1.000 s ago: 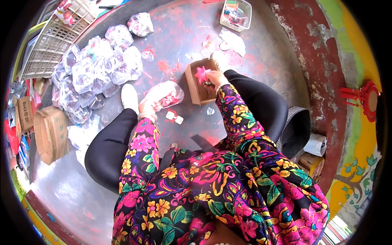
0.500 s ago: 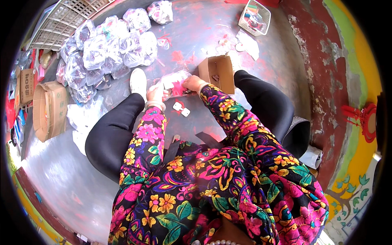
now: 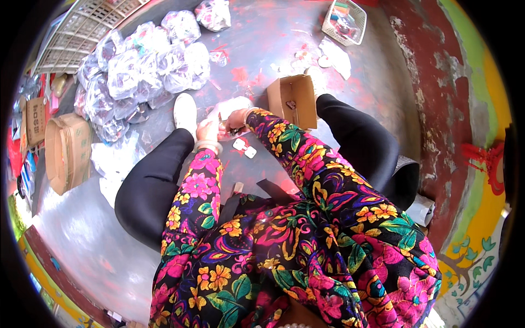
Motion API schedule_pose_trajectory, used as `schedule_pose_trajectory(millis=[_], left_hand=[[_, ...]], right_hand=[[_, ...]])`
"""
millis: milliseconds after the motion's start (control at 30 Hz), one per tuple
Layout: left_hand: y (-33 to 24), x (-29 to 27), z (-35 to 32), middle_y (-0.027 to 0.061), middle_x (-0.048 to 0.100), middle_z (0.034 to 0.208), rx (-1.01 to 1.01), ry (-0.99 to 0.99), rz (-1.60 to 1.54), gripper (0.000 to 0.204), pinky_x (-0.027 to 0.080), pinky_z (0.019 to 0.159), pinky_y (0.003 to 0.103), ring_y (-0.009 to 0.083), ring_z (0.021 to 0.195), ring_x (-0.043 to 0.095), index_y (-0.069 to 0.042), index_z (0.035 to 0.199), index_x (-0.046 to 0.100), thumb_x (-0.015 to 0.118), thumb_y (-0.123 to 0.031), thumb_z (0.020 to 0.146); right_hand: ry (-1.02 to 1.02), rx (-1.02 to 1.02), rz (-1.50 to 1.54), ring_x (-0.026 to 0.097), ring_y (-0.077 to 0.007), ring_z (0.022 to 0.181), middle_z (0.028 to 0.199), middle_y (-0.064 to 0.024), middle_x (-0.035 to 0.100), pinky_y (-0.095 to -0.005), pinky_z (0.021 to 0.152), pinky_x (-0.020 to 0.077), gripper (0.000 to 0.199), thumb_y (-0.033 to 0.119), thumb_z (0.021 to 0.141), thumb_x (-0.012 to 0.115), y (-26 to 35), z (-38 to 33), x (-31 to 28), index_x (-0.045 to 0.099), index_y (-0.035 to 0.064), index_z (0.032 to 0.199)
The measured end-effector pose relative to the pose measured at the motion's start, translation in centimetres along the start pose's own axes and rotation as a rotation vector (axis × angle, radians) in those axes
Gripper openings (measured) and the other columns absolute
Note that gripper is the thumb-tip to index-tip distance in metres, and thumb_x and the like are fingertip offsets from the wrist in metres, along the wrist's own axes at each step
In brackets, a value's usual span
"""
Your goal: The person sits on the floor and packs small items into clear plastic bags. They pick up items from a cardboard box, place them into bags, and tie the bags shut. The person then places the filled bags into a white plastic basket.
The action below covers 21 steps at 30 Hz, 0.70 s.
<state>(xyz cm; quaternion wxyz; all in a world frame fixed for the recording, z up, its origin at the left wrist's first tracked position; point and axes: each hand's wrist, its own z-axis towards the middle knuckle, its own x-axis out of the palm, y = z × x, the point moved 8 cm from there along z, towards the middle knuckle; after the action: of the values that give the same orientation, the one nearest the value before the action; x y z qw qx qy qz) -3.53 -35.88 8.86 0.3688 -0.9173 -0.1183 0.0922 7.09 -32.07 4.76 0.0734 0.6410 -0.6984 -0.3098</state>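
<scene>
Between my shoes, both hands are together at a clear plastic bag (image 3: 235, 103) on the floor. My left hand (image 3: 208, 131) is closed on the near left edge of the bag. My right hand (image 3: 236, 118) reaches across the bag, its fingers bent in close to the left hand. Something small and dark shows under the right fingers, too small to name. Just nearer to me, two white tag-like pieces (image 3: 244, 147) with a bit of red lie on the floor. An open cardboard box (image 3: 292, 103) stands to the right of my right hand, with a small brownish item inside.
Filled clear bags (image 3: 145, 71) are heaped at the far left. An open carton (image 3: 68, 153) stands at the left, below a white plastic crate (image 3: 82, 33). A white basket (image 3: 344, 24) and a white sheet (image 3: 334, 57) lie far right. My legs flank the work spot.
My right hand has moved left and slightly nearer, closing up to the left hand. The pink-red patch seen in the bag is now covered.
</scene>
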Motion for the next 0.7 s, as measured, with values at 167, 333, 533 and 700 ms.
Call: schedule_pose_trajectory(millis=[167, 333, 533, 700], left_hand=[[1.5, -1.5, 1.6, 0.0108, 0.056, 0.062, -0.049, 0.011, -0.04, 0.02, 0.04, 0.034, 0.027, 0.0189, 0.044, 0.052, 0.001, 0.086, 0.052, 0.045, -0.018, 0.081], [1.5, -1.3, 1.9, 0.0085, 0.055, 0.061, -0.116, 0.004, -0.043, 0.015, 0.038, 0.036, 0.024, 0.0158, 0.045, 0.051, -0.003, 0.073, 0.054, 0.047, -0.014, 0.079], [1.6, -1.7, 1.7, 0.0079, 0.056, 0.063, -0.011, -0.041, -0.099, 0.013, 0.038, 0.036, 0.024, 0.0155, 0.045, 0.051, -0.003, 0.082, 0.053, 0.049, -0.014, 0.079], [0.9, -0.6, 1.3, 0.0079, 0.056, 0.064, -0.041, -0.031, -0.057, 0.013, 0.039, 0.037, 0.025, 0.016, 0.046, 0.051, -0.004, 0.085, 0.052, 0.049, -0.014, 0.079]], right_hand=[[-0.43, -0.022, -0.01, 0.058, -0.0284, 0.089, 0.093, -0.0151, 0.06, -0.0355, 0.077, 0.0443, 0.036, 0.022, 0.073, 0.056, -1.2, 0.1, -1.1, 0.053, 0.0092, 0.107], [-0.757, -0.022, -0.02, 0.059, -0.0273, 0.084, 0.088, -0.0144, 0.062, -0.0345, 0.076, 0.0455, 0.031, 0.02, 0.075, 0.056, -1.4, -6.8, -7.1, 0.056, 0.0103, 0.105], [-0.904, -0.04, 0.791, 0.058, -0.0125, 0.065, 0.073, -0.0075, 0.062, -0.0235, 0.057, 0.0468, 0.018, 0.012, 0.077, 0.049, -12.3, -18.8, -15.9, 0.063, 0.001, 0.08], [-0.309, 0.017, -0.77, 0.061, -0.0206, 0.075, 0.079, -0.0102, 0.063, -0.03, 0.062, 0.0495, 0.016, 0.015, 0.067, 0.059, -18.2, -10.2, -11.0, 0.065, 0.0046, 0.076]])
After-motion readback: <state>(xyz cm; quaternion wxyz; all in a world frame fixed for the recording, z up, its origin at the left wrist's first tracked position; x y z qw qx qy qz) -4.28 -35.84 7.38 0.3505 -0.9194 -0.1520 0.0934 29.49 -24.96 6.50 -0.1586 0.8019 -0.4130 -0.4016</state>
